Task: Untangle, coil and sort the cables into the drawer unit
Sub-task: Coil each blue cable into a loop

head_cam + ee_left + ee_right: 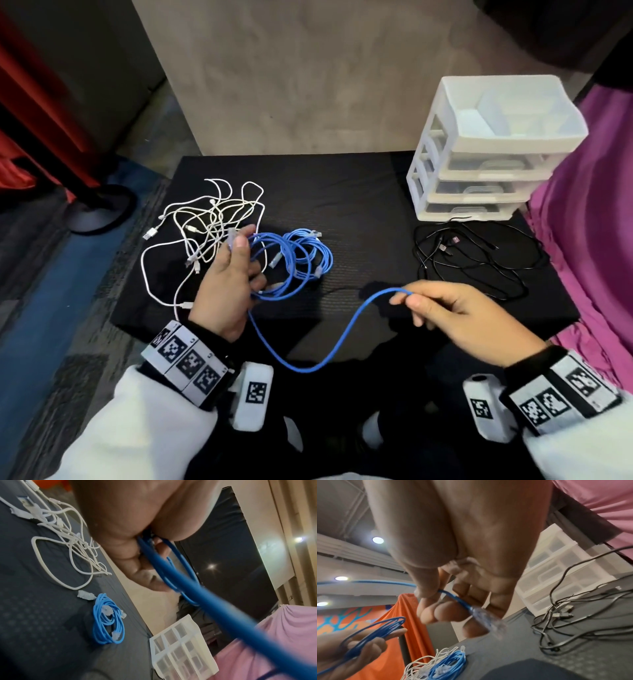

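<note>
above the black textured mat (359,219), the left hand (227,284) gripped a bundle of finished loops of the thin blue round-jacketed network cable (329,356), fingers curled round them, while the right hand (442,310) pinched the cable's free end between thumb and forefinger, the clear plastic plug (485,616) lying against its other curled fingers. between the hands the cable hung in one slack arc below the mat's near edge. to finish this coil well, the right hand probably needed to feed the tail into loops matching those already held, with no twist, and the plug end tucked so the coil would not spring apart. a second light-blue coil (308,253) lay on the mat beside the left hand, touching the tangled white usb cables (205,219). black thin cables (479,260) lay loose in front of the white translucent plastic drawer unit (486,171), well apart from the blue ones.
</note>
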### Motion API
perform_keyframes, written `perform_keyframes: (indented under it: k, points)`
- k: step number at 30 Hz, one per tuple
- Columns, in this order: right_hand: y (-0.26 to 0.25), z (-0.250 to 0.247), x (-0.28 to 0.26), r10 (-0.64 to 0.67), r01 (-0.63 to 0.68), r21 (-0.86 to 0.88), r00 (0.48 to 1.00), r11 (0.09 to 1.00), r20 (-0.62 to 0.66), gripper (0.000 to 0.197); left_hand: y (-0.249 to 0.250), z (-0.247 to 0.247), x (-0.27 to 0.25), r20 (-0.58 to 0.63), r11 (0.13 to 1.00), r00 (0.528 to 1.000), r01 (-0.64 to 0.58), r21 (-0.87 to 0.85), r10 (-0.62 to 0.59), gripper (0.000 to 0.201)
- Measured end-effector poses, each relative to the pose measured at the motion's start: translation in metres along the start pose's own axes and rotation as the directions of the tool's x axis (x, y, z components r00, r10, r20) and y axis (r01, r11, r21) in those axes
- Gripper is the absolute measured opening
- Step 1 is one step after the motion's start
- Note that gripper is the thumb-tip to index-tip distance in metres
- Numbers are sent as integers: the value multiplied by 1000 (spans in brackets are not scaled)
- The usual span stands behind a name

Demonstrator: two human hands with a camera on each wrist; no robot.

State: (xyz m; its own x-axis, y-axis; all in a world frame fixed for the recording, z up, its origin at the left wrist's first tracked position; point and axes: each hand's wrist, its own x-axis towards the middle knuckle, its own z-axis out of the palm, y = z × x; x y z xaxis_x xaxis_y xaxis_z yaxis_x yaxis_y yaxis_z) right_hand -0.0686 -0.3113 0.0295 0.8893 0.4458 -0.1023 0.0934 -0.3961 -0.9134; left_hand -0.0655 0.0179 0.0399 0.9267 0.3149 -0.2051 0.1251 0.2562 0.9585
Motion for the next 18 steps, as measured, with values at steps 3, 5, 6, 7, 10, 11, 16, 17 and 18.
perform_keyframes:
  k: [3, 5, 6, 7, 10, 11, 16, 17, 18]
  points:
    - [-3, 6, 4, 37, -45, 53, 989, 998, 143, 27, -2, 8, -5, 57, 999, 998, 31, -9, -30, 37]
    - [-7, 15, 12, 63, -96, 220, 986, 971, 154, 40, -3, 16, -11, 86, 999, 996, 9, 31, -12, 39]
    - [-9, 22, 17, 73, -102, 256, 990, 961, 120, 44, -3, 20, -14, 108, 999, 994, -7, 48, 1, 39]
    - [-14, 30, 21, 68, -87, 244, 994, 966, 83, 46, -4, 26, -18, 138, 997, 990, -22, 70, 12, 40]
    - [-32, 54, 32, -41, 23, 207, 996, 978, 82, 37, -10, 43, -30, 259, 988, 966, -60, 143, 21, 44]
    - [-37, 58, 35, -63, 40, 236, 994, 971, 88, 34, -10, 48, -34, 302, 985, 953, -70, 160, 18, 42]
    - [-34, 57, 42, -11, -50, 480, 992, 876, 123, 48, -5, 55, -44, 405, 968, 913, -134, 211, 39, 31]
    - [-34, 57, 43, -25, -25, 451, 994, 892, 105, 37, -3, 55, -43, 405, 966, 914, -138, 220, 38, 31]
    - [-35, 58, 44, -34, 2, 403, 997, 915, 71, 29, -3, 54, -42, 403, 967, 914, -134, 216, 36, 32]
